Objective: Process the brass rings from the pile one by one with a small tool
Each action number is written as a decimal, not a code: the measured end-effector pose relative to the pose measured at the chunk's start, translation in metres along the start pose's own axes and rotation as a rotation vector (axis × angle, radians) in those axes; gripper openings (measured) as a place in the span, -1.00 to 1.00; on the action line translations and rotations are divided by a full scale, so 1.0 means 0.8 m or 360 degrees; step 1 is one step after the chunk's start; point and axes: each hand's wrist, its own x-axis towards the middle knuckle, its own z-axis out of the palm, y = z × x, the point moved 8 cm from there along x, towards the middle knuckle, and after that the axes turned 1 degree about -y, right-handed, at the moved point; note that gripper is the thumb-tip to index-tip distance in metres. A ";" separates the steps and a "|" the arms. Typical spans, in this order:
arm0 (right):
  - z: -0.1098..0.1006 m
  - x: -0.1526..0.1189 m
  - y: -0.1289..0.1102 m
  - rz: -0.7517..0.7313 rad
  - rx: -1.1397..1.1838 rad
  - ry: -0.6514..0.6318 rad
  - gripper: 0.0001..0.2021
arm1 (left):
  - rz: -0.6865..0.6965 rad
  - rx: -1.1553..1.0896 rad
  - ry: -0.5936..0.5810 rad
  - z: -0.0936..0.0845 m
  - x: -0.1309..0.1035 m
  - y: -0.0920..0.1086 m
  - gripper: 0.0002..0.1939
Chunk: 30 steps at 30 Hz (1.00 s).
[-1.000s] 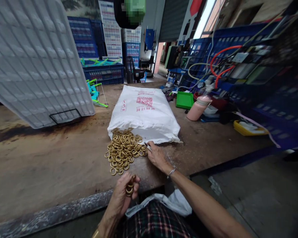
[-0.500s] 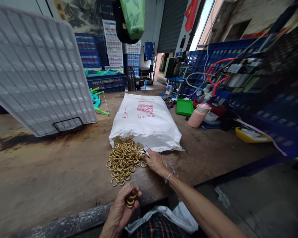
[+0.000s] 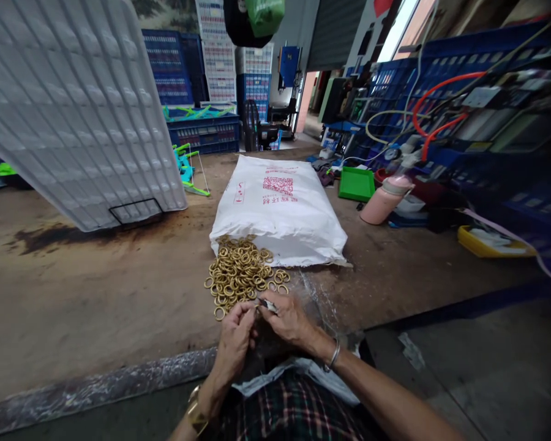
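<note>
My left hand [image 3: 236, 334] is closed in front of the pile, its fingertips pinching a brass-coloured ring [image 3: 257, 310]. Whatever else lies in its palm is hidden. My right hand [image 3: 291, 318] meets it, closed around a small hand tool [image 3: 269, 305] with a dark pointed tip; its exact kind is not clear. The tip is at the left fingertips. Just beyond both hands lies a heap of brass-coloured rings [image 3: 241, 272], spilling from the mouth of a white woven sack [image 3: 284, 214] with red print.
A tilted translucent plastic bin [image 3: 87, 122] stands on the left of the wooden table [image 3: 96, 300]. At the right are a green tray [image 3: 356, 184], a pink bottle [image 3: 386, 201] and a yellow tray [image 3: 491, 243]. Blue crates [image 3: 202, 133] stand behind.
My right hand has come back from the heap's right side to my left hand, bringing the tool. My left hand has turned and closed; the rings in its palm no longer show.
</note>
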 end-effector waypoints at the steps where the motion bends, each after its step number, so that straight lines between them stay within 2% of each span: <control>1: 0.000 0.000 -0.001 0.0029 0.0086 -0.0001 -0.89 | 0.0002 0.0009 -0.0007 0.000 -0.001 -0.001 -0.61; 5: 0.007 0.003 0.009 0.0268 0.0521 -0.0030 -0.84 | 0.0026 0.0044 0.0024 -0.005 -0.003 -0.002 -0.65; 8: 0.014 0.002 0.021 0.0392 0.0683 -0.0039 -0.77 | 0.0050 0.0106 0.0027 -0.004 -0.005 0.002 -0.66; 13: 0.023 0.000 0.027 0.0424 0.0676 -0.0102 -0.72 | -0.0008 0.0087 -0.0001 0.001 -0.007 0.002 -0.64; 19: 0.026 0.001 0.030 0.0390 0.0654 -0.0058 -0.77 | -0.0174 -0.0168 -0.0191 0.015 -0.008 -0.011 -0.61; 27: 0.029 0.001 0.029 0.0383 0.0706 -0.0076 -0.78 | -0.0208 -0.0302 -0.0195 0.014 -0.011 -0.013 -0.64; 30: 0.026 0.000 0.035 0.0429 0.0624 -0.0013 -0.79 | -0.0218 -0.0360 -0.0191 0.014 -0.013 -0.013 -0.64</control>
